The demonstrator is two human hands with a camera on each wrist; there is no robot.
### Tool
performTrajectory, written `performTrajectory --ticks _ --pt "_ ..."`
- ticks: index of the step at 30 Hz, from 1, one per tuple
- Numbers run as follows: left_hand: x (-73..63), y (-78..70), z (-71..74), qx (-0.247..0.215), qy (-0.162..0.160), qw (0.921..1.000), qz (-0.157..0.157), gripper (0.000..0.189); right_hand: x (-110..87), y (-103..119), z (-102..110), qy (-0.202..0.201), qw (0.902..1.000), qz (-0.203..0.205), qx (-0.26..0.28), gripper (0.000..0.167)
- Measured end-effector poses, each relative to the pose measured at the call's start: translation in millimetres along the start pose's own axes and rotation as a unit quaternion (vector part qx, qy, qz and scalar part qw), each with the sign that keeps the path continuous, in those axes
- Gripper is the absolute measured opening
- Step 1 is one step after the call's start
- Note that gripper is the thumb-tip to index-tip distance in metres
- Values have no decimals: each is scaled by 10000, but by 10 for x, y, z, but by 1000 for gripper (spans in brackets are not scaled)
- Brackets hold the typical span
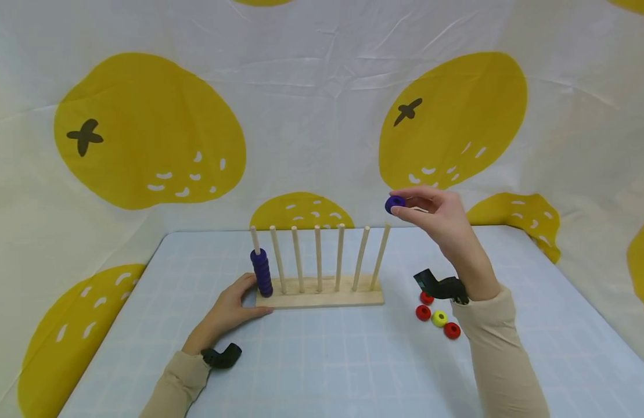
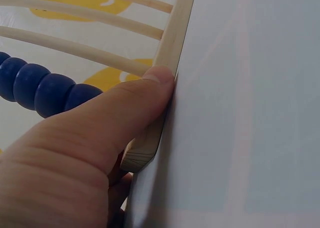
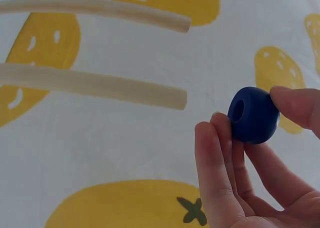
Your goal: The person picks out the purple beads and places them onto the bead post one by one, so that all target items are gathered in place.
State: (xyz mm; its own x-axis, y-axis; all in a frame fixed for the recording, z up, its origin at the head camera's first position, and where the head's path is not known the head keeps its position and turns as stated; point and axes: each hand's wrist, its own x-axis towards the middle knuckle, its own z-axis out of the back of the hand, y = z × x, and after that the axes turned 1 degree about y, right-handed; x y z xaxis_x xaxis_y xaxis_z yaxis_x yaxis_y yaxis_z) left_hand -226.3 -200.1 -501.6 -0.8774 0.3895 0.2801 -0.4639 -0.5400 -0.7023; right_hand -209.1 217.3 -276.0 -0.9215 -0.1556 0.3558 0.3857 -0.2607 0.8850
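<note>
A wooden peg rack (image 1: 322,299) with several upright pegs stands on the table. Blue beads (image 1: 261,273) are stacked on its leftmost peg, whose top still shows above them. My left hand (image 1: 231,307) grips the left end of the rack's base, the thumb (image 2: 135,98) along the front edge and the other fingers mostly hidden behind. Up beyond the rack's right end, my right hand (image 1: 431,212) pinches one blue bead (image 3: 254,115) between thumb and fingers. The bead's hole faces the pegs in the right wrist view, and it is apart from the nearest peg tip (image 3: 175,97).
Right of the rack lie loose red beads (image 1: 452,331) and a yellow bead (image 1: 439,318), near the right forearm. A pale checked cloth (image 1: 322,366) covers the table. Behind it hangs a white sheet (image 1: 311,116) with yellow fruit prints.
</note>
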Motion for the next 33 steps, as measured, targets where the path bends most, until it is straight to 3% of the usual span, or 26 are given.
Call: performTrajectory --ticks 33 --pt "0 -6 6 77 0 10000 -57 67 433 548 -741 554 9964 532 357 30"
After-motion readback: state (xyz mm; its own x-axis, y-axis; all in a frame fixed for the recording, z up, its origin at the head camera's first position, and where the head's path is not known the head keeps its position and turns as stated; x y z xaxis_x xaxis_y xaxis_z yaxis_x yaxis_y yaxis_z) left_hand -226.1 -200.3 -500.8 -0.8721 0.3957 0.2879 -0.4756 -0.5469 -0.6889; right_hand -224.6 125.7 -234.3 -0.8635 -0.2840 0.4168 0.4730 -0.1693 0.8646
